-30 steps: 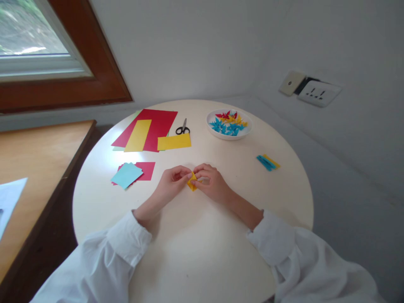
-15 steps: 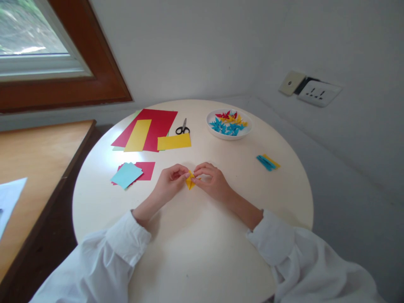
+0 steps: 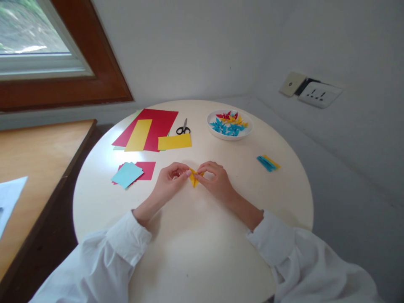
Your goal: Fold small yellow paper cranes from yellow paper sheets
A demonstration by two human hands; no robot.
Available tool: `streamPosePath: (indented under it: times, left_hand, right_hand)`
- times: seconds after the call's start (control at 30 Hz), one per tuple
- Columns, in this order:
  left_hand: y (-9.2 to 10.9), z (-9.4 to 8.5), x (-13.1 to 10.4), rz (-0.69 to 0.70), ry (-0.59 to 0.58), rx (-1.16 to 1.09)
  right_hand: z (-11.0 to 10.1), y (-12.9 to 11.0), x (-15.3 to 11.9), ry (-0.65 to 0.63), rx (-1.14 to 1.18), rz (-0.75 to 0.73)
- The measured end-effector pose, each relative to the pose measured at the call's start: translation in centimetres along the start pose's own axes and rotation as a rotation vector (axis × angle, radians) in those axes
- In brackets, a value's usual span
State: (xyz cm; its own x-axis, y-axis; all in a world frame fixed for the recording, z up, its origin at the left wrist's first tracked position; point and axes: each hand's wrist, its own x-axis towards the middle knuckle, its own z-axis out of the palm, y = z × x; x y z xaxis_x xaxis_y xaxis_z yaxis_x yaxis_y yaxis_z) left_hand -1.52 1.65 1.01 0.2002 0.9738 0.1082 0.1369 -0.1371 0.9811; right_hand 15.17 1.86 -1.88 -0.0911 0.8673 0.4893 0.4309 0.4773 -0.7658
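A small folded piece of yellow paper (image 3: 194, 179) is held between my two hands over the middle of the round white table (image 3: 195, 252). My left hand (image 3: 173, 179) pinches its left side between thumb and fingers. On the right side, my right hand (image 3: 215, 179) grips it the same way, thumb towards the left. One point of the paper hangs down between the hands. The fingertips hide part of its folds.
Behind lie scissors (image 3: 183, 128), a yellow strip (image 3: 174, 142) and large red sheets (image 3: 162, 122). A white plate (image 3: 229, 137) holds several folded paper pieces. Blue squares (image 3: 127, 175) lie left, narrow blue and yellow strips (image 3: 267, 163) right.
The yellow paper has shifted slightly right and turned between my fingers. My right hand has moved a little to the right, while my left hand stays nearly in place.
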Motion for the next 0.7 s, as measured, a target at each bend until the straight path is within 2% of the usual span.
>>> streamPosePath:
  times: [0.13,0.37,0.7]
  left_hand:
    - [-0.09,0.01,0.1,-0.002,0.029,-0.013]
    - [0.46,0.07,-0.12,-0.015,0.0,-0.077]
    - [-0.44,0.09,-0.06,-0.041,-0.054,-0.028]
  right_hand:
    - [0.01,-0.11,0.0,-0.007,0.011,0.0]
    - [-0.18,-0.09,0.06,0.011,-0.012,-0.005]
    - [-0.28,-0.28,-0.04,0.01,-0.161,-0.064]
